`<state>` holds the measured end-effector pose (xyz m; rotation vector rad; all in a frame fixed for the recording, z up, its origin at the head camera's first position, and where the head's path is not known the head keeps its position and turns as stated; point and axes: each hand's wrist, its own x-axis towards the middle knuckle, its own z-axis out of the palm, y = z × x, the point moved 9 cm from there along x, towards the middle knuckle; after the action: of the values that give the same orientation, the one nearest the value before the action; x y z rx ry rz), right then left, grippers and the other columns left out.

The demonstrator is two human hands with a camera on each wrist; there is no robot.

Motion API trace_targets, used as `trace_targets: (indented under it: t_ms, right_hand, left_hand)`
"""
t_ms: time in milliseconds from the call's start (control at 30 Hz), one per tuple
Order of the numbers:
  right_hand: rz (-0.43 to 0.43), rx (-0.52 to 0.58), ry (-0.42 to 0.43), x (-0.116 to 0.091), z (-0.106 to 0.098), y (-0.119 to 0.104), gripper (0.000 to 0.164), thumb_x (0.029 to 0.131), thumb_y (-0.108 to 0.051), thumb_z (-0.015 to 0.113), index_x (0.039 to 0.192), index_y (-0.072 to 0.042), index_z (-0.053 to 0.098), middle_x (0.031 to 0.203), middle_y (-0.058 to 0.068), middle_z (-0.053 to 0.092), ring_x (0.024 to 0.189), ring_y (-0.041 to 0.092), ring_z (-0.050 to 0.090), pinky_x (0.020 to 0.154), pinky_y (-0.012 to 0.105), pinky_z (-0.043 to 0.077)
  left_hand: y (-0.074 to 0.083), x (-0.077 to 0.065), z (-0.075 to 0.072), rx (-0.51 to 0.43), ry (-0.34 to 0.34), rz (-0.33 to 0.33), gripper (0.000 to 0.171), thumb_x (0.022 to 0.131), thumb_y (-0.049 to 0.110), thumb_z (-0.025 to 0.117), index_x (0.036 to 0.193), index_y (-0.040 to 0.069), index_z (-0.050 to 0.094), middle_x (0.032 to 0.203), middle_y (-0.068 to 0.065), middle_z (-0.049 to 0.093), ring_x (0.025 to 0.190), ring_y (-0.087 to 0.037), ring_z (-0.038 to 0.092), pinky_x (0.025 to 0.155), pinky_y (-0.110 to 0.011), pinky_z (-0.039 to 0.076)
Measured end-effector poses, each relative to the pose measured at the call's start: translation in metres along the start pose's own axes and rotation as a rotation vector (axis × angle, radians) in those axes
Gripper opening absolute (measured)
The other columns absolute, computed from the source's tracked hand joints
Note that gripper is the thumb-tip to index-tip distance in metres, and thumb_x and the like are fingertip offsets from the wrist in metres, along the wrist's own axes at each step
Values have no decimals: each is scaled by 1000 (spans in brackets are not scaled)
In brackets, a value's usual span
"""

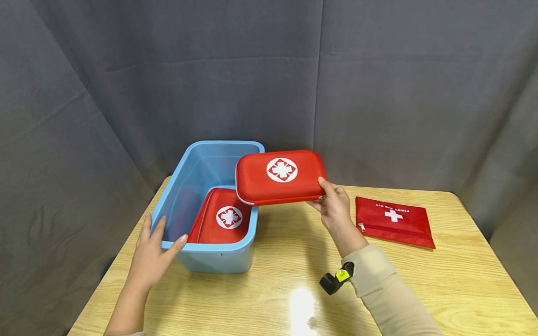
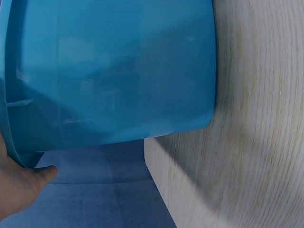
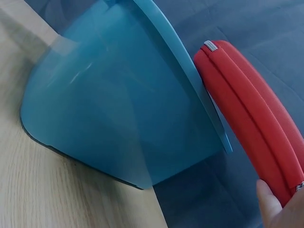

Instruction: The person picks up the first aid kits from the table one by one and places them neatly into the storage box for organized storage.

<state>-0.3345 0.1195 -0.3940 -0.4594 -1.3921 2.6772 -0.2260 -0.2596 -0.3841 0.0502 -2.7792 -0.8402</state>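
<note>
My right hand [image 1: 336, 207] pinches the near right corner of a red hard-shell first aid case [image 1: 262, 186], thumb on top and fingers beneath. The case, with a white cross emblem, is held over the right rim of a blue plastic bin [image 1: 218, 259]. Seen from the right wrist, the case's zipped edge [image 3: 251, 118] shows beside the bin's rim. Another red case [image 1: 218, 224] with the same emblem lies tilted inside the bin. At the bin's near left corner, my left hand [image 1: 149, 254] rests on the rim with fingers spread and thumb extended.
A flat red zip pouch [image 1: 395, 221] marked "FIRST AID KIT" lies to the right on the wooden table [image 1: 269, 294]. Grey cloth [image 1: 269, 79] hangs behind the table and along its sides. A black wrist camera [image 1: 336, 279] sits on the right sleeve.
</note>
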Motion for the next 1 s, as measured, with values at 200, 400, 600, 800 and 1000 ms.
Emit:
trace_targets:
  t_ms: [200,400,600,800,1000]
  right_hand:
    - [-3,-42,-3,1,10,3,16,82,-13,58,82,-8,42,70,3,54,50,13,57,57,35,50]
    - [-25,-81,-38,0,22,1,17,80,-12,59,84,-7,42,65,3,54,47,12,55,56,34,50]
    - [-26,-123,-53,0,32,3,19,79,-13,59,85,-7,43,70,5,54,48,13,56,55,32,50]
    - [-25,-128,-46,0,37,5,18,79,-13,60,85,-7,44,71,6,53,47,12,54,54,32,50]
    - [-2,-124,-54,-2,44,11,17,79,-12,60,85,-7,45,75,7,52,47,12,54,54,32,50]
  left_hand:
    - [1,1,0,2,0,2,74,82,46,49,133,-3,26,141,-20,-2,121,-47,11,84,-64,21]
    - [0,0,1,3,-5,2,74,82,46,49,133,-3,26,141,-20,-3,122,-47,11,84,-64,21]
    - [0,0,-1,0,-13,-7,74,83,47,49,133,-3,26,141,-19,-3,121,-47,11,83,-64,20]
    - [0,1,-2,0,-9,-3,74,83,46,49,133,-3,26,140,-22,-2,121,-47,11,84,-64,20]
    - [-1,0,-2,6,2,-1,73,82,46,50,132,-3,27,141,-21,-1,120,-48,13,84,-64,20]
